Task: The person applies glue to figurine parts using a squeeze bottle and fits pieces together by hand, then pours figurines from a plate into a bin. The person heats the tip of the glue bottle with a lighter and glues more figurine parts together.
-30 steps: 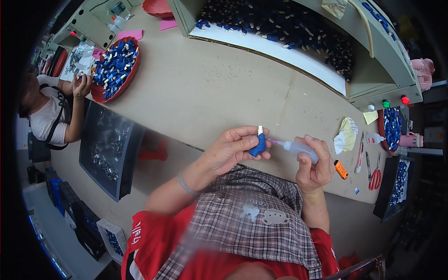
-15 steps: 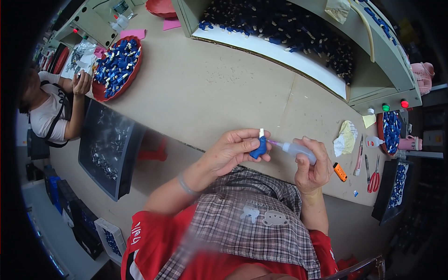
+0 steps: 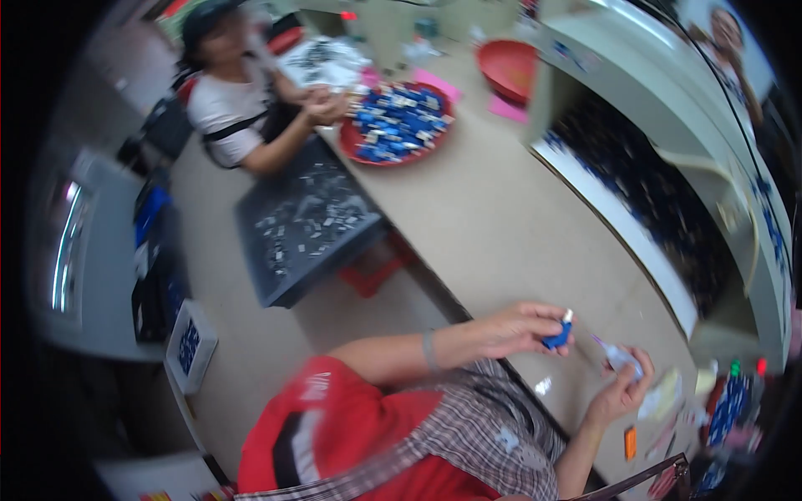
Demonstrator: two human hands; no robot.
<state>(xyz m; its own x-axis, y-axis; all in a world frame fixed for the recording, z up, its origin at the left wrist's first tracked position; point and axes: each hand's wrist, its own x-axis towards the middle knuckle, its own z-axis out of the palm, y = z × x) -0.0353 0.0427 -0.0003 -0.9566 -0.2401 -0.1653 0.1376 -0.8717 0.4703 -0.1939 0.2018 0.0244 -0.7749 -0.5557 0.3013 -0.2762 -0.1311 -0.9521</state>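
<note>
My left hand [image 3: 520, 328] pinches a small blue rubbery-looking piece with a white tip [image 3: 558, 336], its tip pointing upward. The piece is held over the table edge. Close by on the right, my right hand [image 3: 622, 397] grips a translucent squeeze bottle [image 3: 623, 360]. Its thin purple nozzle points toward the blue piece, with a gap between the two. Motion blurs the bottle and fingers somewhat.
At the upper left sits a co-worker, hands [image 3: 324, 106] together beside a red basin [image 3: 393, 163] heaped with blue pieces. A dark bin [image 3: 292, 294] holds small shiny parts. A white-floored shelf unit [image 3: 610, 221] bears many blue pieces. An orange tool [image 3: 630, 442] lies near my right hand.
The whole view has swung leftward, so hands and table appear shifted to the right. The bottle's nozzle, which was against or very near the blue piece, is now farther from it.
</note>
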